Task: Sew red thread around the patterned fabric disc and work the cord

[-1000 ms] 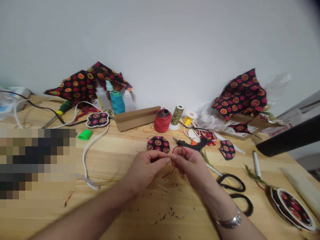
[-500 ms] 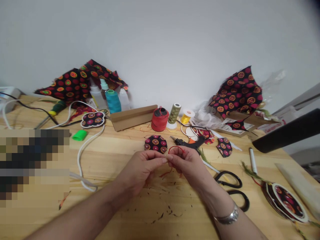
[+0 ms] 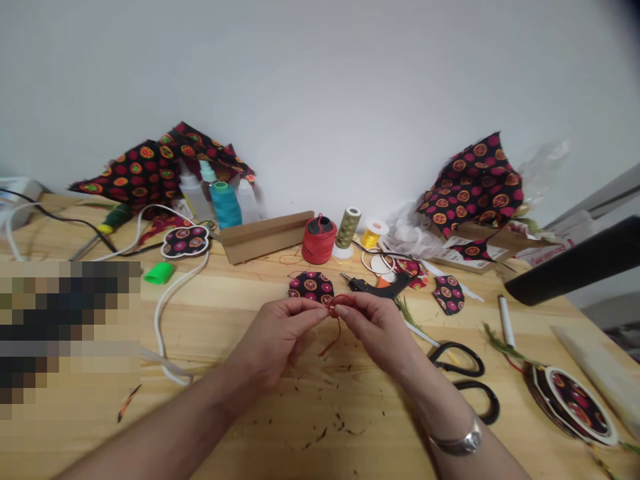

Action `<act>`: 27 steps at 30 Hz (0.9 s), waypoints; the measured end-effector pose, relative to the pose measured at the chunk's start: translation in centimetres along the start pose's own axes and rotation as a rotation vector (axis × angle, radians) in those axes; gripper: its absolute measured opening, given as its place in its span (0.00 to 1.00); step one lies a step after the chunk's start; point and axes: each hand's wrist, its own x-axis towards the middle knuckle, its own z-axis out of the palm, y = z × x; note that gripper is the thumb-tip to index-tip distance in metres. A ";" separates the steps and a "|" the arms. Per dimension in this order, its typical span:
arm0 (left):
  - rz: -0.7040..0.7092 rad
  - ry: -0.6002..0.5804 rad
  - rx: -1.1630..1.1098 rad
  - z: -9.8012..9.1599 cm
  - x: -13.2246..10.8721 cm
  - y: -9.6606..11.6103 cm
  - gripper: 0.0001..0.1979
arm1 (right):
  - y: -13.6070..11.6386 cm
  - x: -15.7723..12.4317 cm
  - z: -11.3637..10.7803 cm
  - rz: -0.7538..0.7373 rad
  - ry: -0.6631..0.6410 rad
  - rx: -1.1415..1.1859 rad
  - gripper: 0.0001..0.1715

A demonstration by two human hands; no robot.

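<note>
A thin red cord (image 3: 337, 328) is pinched between my two hands over the middle of the table, with a small loop at the fingertips and a loose end hanging down. My left hand (image 3: 287, 333) has thumb and index finger closed on it. From the other side, my right hand (image 3: 377, 330) grips the same cord, fingertips almost touching those of the left. Just beyond the fingers lies a round patterned fabric piece (image 3: 311, 288), partly covered by them. Black-handled scissors (image 3: 457, 360) rest beside my right forearm, their blades partly hidden.
Behind stand a red cord spool (image 3: 319, 241), an olive thread spool (image 3: 349, 230), a yellow spool (image 3: 374, 235) and a cardboard strip (image 3: 270, 237). A black glue gun (image 3: 380, 287) lies past my right hand. Stacked fabric-covered discs (image 3: 575, 403) sit at right; a white cable (image 3: 163, 320) runs at left.
My fingertips have parted slightly, and the red cord's loop has become smaller and shifted left between them. Both hands are still pinching it.
</note>
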 end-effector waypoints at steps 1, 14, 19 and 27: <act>0.004 0.008 -0.004 0.0 0.1 -0.1 0.06 | 0.1 0.0 0.0 -0.018 0.012 -0.040 0.09; 0.078 0.039 -0.083 -0.2 0.4 -0.4 0.05 | -0.2 -1.0 0.9 -0.119 0.062 -0.160 0.10; 0.012 0.024 -0.153 -0.3 0.4 -0.3 0.06 | -0.8 -1.8 1.5 -0.260 -0.097 -0.345 0.13; -0.072 -0.053 -0.266 -0.3 0.5 -0.1 0.06 | -0.4 -1.9 1.4 -0.323 -0.208 -0.466 0.13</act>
